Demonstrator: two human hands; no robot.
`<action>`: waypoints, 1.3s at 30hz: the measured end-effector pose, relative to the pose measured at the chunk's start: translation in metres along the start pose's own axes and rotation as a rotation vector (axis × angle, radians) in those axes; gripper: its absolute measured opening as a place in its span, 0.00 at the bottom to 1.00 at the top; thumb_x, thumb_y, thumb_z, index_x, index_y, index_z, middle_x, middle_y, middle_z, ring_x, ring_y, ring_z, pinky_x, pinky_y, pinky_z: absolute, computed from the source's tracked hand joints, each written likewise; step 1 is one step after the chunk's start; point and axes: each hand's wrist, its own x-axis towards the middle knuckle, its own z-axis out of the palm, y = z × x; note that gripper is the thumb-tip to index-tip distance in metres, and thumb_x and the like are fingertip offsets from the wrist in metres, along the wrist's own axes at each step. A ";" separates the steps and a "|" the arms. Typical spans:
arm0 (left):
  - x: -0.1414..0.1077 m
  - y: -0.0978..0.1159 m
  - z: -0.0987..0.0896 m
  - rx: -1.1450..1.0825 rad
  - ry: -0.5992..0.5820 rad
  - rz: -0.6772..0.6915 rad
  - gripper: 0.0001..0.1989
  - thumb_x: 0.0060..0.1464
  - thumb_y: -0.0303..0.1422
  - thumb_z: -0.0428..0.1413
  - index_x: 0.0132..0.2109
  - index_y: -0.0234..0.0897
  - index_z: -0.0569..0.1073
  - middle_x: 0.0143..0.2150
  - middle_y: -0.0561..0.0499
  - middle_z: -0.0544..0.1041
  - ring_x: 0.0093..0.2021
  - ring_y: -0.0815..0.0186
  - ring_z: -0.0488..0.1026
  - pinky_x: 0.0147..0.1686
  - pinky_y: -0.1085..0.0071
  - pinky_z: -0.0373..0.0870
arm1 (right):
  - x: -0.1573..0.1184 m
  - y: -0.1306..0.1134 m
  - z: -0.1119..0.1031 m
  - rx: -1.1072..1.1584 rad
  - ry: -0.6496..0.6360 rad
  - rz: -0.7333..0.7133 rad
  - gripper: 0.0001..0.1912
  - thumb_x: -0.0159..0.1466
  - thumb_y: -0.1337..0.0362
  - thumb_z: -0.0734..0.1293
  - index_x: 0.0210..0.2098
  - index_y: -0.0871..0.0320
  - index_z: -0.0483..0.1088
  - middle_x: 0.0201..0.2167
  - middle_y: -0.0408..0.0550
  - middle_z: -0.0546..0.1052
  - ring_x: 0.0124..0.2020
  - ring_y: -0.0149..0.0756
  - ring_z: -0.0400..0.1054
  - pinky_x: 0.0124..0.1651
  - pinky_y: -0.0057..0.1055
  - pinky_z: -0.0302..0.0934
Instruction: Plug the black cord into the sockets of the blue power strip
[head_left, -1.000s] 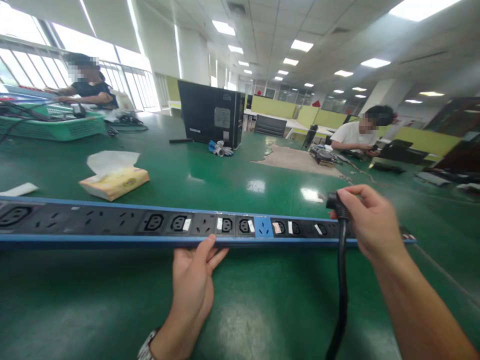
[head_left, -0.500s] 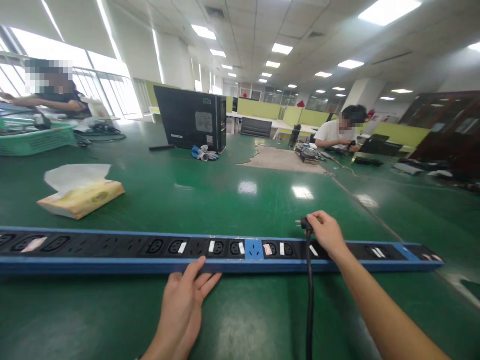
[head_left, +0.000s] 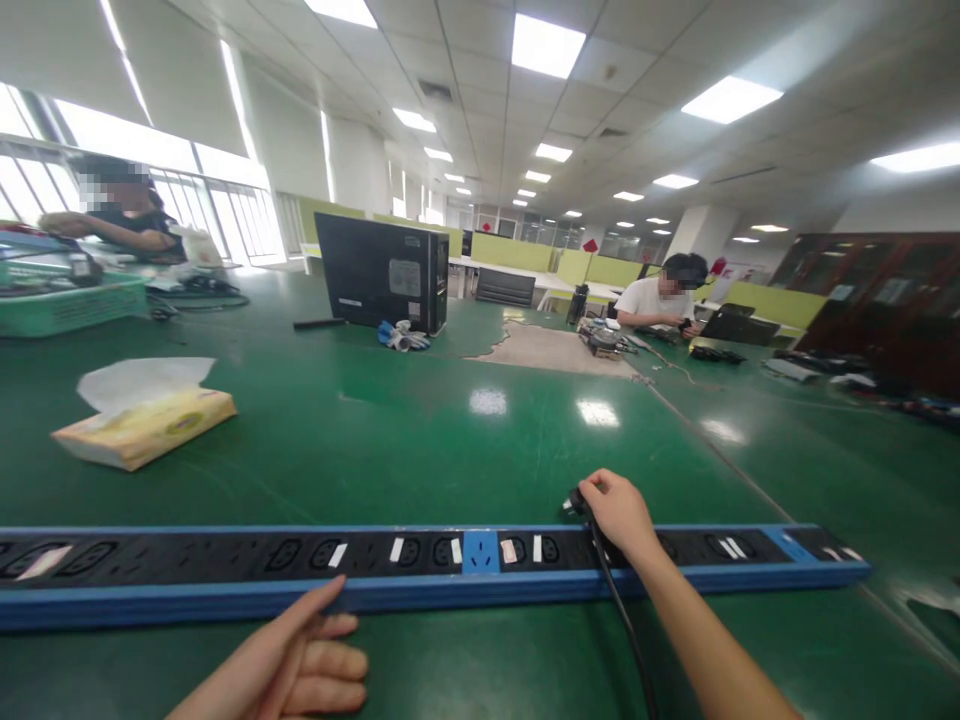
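Firmly hold the power plug by its body, prongs free | right fingers pinching it; left fingers spread from thumb beside power strip

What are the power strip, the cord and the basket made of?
Power strip: perhaps painted metal, from its smooth blue edges; black sockets look plastic. Cord: likely rubber or soft plastic, smooth black, bending gently. Basket: probably plastic, evenly green with slotted walls.

Open tabletop lies beyond the power strip; a tissue pack blocks the left.
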 end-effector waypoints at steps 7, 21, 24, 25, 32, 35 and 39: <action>0.011 0.012 0.022 0.712 0.201 1.001 0.22 0.32 0.45 0.68 0.38 0.44 0.80 0.45 0.44 0.80 0.49 0.48 0.73 0.52 0.57 0.69 | -0.009 -0.002 -0.003 -0.057 0.025 -0.026 0.14 0.59 0.54 0.59 0.26 0.54 0.70 0.23 0.44 0.75 0.26 0.35 0.68 0.30 0.28 0.54; 0.057 0.006 0.044 1.540 0.290 1.226 0.37 0.40 0.61 0.57 0.50 0.39 0.74 0.49 0.39 0.77 0.49 0.46 0.70 0.54 0.51 0.58 | -0.039 -0.003 -0.017 0.007 0.122 0.047 0.17 0.59 0.50 0.61 0.22 0.55 0.69 0.22 0.46 0.75 0.26 0.36 0.68 0.31 0.29 0.55; 0.057 0.008 0.042 1.576 0.319 1.273 0.36 0.40 0.61 0.57 0.49 0.38 0.75 0.47 0.39 0.77 0.48 0.46 0.71 0.51 0.51 0.61 | -0.043 -0.004 -0.017 0.024 0.112 0.053 0.17 0.59 0.50 0.62 0.24 0.55 0.70 0.21 0.45 0.76 0.26 0.36 0.69 0.31 0.29 0.55; 0.056 0.008 0.042 1.594 0.327 1.290 0.36 0.40 0.60 0.57 0.48 0.37 0.75 0.47 0.39 0.78 0.47 0.46 0.72 0.51 0.51 0.62 | -0.045 -0.005 -0.017 0.028 0.112 0.054 0.17 0.59 0.50 0.62 0.24 0.55 0.70 0.21 0.44 0.76 0.26 0.36 0.69 0.31 0.29 0.56; 0.056 0.013 0.045 1.696 0.354 1.366 0.37 0.41 0.60 0.57 0.49 0.34 0.74 0.46 0.41 0.78 0.46 0.49 0.73 0.49 0.53 0.64 | -0.051 -0.009 -0.016 0.005 0.160 0.113 0.16 0.59 0.50 0.63 0.24 0.55 0.71 0.22 0.44 0.76 0.27 0.36 0.70 0.32 0.29 0.56; 0.058 0.015 0.043 1.664 0.342 1.385 0.38 0.40 0.60 0.58 0.49 0.33 0.74 0.45 0.41 0.78 0.46 0.49 0.73 0.48 0.52 0.65 | -0.050 -0.005 -0.017 0.019 0.163 0.106 0.16 0.58 0.50 0.64 0.25 0.56 0.72 0.22 0.44 0.76 0.27 0.36 0.70 0.32 0.29 0.56; 0.049 0.007 0.047 1.443 0.278 1.516 0.34 0.44 0.55 0.59 0.51 0.34 0.73 0.47 0.40 0.78 0.47 0.51 0.73 0.49 0.53 0.66 | -0.056 -0.018 -0.019 0.160 0.240 0.040 0.15 0.57 0.52 0.66 0.29 0.58 0.73 0.24 0.46 0.77 0.26 0.35 0.69 0.31 0.29 0.58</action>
